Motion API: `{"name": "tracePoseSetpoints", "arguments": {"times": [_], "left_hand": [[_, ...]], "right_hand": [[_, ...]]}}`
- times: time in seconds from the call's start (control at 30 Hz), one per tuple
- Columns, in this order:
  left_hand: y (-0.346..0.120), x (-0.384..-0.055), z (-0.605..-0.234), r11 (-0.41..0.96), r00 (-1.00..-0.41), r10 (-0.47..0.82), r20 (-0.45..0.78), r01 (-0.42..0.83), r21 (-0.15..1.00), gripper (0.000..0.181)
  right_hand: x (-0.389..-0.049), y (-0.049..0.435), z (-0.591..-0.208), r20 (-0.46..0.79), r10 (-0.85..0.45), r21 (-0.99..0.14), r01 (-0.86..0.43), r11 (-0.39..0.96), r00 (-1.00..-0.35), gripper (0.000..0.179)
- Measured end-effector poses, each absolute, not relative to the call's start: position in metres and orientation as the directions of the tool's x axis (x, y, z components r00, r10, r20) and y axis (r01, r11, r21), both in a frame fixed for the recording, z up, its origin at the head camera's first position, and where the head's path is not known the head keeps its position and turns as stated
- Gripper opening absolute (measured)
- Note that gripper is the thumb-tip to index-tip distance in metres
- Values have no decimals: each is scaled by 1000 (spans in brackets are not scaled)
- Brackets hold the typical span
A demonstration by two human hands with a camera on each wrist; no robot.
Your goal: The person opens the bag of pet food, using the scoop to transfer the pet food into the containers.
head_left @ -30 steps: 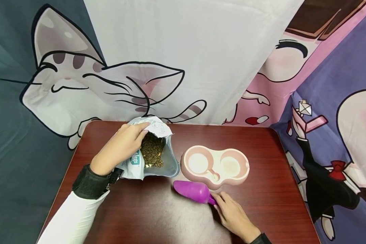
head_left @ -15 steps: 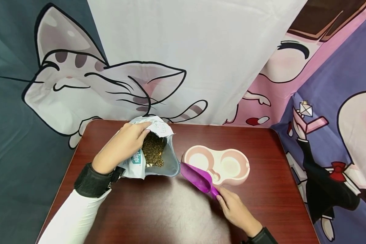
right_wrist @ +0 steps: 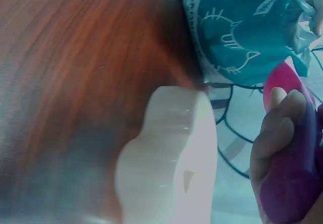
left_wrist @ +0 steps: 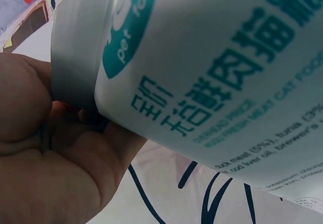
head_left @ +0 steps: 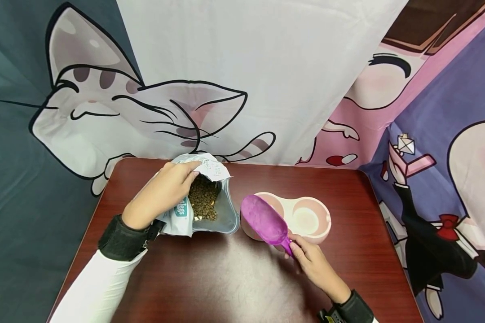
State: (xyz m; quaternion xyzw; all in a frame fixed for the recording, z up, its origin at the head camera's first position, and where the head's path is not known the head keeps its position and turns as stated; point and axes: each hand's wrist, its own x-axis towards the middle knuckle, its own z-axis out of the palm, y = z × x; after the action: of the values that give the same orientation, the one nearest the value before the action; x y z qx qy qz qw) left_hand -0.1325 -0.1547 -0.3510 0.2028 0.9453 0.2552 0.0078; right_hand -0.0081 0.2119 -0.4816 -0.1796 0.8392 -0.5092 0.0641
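Note:
On the left of the table stands an opened white and teal cat food bag (head_left: pixel 179 220), with brown kibble (head_left: pixel 203 197) visible through its wide mouth. My left hand (head_left: pixel 161 193) grips the bag's folded rim; the left wrist view shows the thumb and fingers around the white printed edge (left_wrist: pixel 81 42). In my right hand (head_left: pixel 317 269) is a purple scoop (head_left: pixel 264 220), held by its handle. The scoop's hollow faces up and shows no kibble. It hangs over the left bowl of a pink double pet bowl (head_left: pixel 323 224), hiding much of it.
The red-brown table (head_left: pixel 210 278) runs on in front of both hands. Just right of the bag sits the double bowl, its right basin (head_left: pixel 306 220) in sight. Cartoon-printed cloth (head_left: pixel 266 67) hangs behind and around the table.
My right hand has raised the purple scoop from near the tabletop to over the left bowl, turning its hollow upward. The left hand keeps its grip on the bag.

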Motion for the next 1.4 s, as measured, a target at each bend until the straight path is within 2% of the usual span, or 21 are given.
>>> {"name": "tracePoseSetpoints", "arguments": {"times": [0.2,0.77,0.9,1.13,1.4], "left_hand": [[-154,-133,-350,792,-920,383,79,371,485,37],[-151,-132,-349,779,-896,420,145,437,449,33],[-149,-132,-349,778,-900,414,140,429,458,33],[-148,-132,-350,777,-899,413,149,433,456,27],[-145,-131,-352,774,-894,424,147,442,454,21]], "right_hand": [[-16,206,-451,87,-403,-869,-267,417,-911,18],[-43,187,-411,124,-565,-616,-509,601,-816,18],[-50,181,-405,107,-566,-556,-521,647,-817,21],[-64,169,-393,12,-596,-526,-512,679,-803,21],[-84,147,-374,55,-660,-350,-633,691,-750,25]]}}
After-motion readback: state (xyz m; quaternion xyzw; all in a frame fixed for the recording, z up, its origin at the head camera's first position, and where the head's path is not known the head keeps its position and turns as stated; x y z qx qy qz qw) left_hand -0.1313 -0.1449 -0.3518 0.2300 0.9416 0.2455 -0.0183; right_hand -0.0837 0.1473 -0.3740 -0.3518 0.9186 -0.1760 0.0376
